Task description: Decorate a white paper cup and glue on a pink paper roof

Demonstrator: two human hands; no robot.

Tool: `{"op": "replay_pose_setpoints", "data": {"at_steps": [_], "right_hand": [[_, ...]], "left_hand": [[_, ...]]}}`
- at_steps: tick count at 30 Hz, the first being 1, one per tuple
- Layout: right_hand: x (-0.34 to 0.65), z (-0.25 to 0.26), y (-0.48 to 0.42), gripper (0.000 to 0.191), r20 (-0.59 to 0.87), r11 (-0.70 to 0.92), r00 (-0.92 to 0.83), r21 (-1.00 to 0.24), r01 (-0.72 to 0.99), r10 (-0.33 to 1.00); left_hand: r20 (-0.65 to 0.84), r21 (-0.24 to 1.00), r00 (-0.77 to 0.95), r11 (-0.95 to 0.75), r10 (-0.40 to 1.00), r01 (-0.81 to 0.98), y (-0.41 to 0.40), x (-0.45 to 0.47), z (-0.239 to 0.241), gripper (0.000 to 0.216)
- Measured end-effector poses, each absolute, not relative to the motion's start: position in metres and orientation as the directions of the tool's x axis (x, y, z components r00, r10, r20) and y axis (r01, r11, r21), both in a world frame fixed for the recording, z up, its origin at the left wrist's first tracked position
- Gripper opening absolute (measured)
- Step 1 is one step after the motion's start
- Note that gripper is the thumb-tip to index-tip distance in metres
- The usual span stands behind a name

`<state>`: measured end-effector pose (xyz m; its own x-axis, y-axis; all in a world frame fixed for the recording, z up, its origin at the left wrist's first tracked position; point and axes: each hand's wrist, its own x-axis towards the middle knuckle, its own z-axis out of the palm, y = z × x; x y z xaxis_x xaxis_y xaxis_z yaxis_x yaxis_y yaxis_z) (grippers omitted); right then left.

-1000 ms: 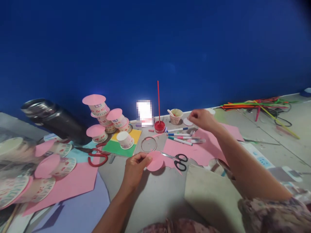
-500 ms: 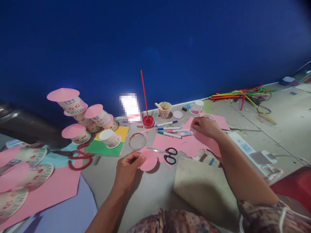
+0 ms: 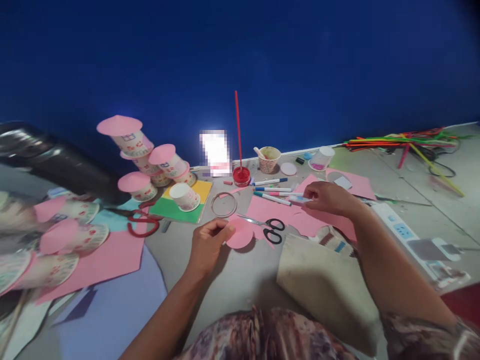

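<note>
My left hand [image 3: 208, 242] pinches a pink paper circle [image 3: 240, 234] just above the grey floor. My right hand [image 3: 327, 197] reaches over a sheet of pink paper [image 3: 285, 212], its fingers closed on a small whitish tube [image 3: 298, 199] that lies beside several marker pens [image 3: 273, 191]. Black-handled scissors [image 3: 269, 230] lie between my two hands. A clear ring [image 3: 224, 204] rests just beyond the circle.
Paper cups topped with pink circles [image 3: 140, 152] are stacked at the left by red scissors [image 3: 141, 224]. A red paint pot [image 3: 241, 176] with a stick, a paste cup [image 3: 269, 159], a power strip [image 3: 397, 225], coloured straws [image 3: 397, 142] and a beige bag [image 3: 330, 285] lie around.
My right hand drew back from the far small cups to the pens and closed on the whitish tube. My left hand kept hold of the pink circle. The view shifted.
</note>
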<state>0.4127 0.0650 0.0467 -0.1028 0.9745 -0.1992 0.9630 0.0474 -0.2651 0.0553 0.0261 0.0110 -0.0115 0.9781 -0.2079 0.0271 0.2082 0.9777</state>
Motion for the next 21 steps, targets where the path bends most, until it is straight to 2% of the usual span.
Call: {"op": "replay_pose_setpoints", "data": {"at_steps": [2,4,6,13,16,21], "right_hand": [[0.396,0.059,0.057,0.02,-0.173,0.099,-0.171,-0.36,0.928,0.97],[0.371,0.07,0.045,0.023,-0.084,0.203,-0.313,-0.602,0.773,0.946],[0.345,0.075,0.033,0.021,-0.075,0.258,-0.419,-0.687,0.679,0.905],[0.307,0.054,0.022,0.016,-0.035,0.395,-0.498,-0.561,0.727,0.867],[0.309,0.048,0.023,0.02,-0.007,0.402,-0.471,-0.511,0.76,0.882],[0.309,0.046,0.022,0.018,-0.009,0.383,-0.449,-0.506,0.773,0.894]], "left_hand": [[-0.198,0.98,0.008,0.197,0.98,0.009,0.025,0.057,0.011,0.022],[-0.193,0.981,0.012,0.193,0.981,0.011,0.024,0.057,0.01,0.022],[-0.178,0.984,0.007,0.178,0.984,0.017,0.022,0.058,0.01,0.021],[-0.132,0.991,0.042,0.13,0.99,0.031,0.021,0.057,0.011,0.019],[-0.084,0.995,0.064,0.081,0.994,0.061,0.02,0.058,0.011,0.017],[0.02,0.99,0.107,-0.035,0.994,0.139,0.017,0.059,0.011,0.011]]}}
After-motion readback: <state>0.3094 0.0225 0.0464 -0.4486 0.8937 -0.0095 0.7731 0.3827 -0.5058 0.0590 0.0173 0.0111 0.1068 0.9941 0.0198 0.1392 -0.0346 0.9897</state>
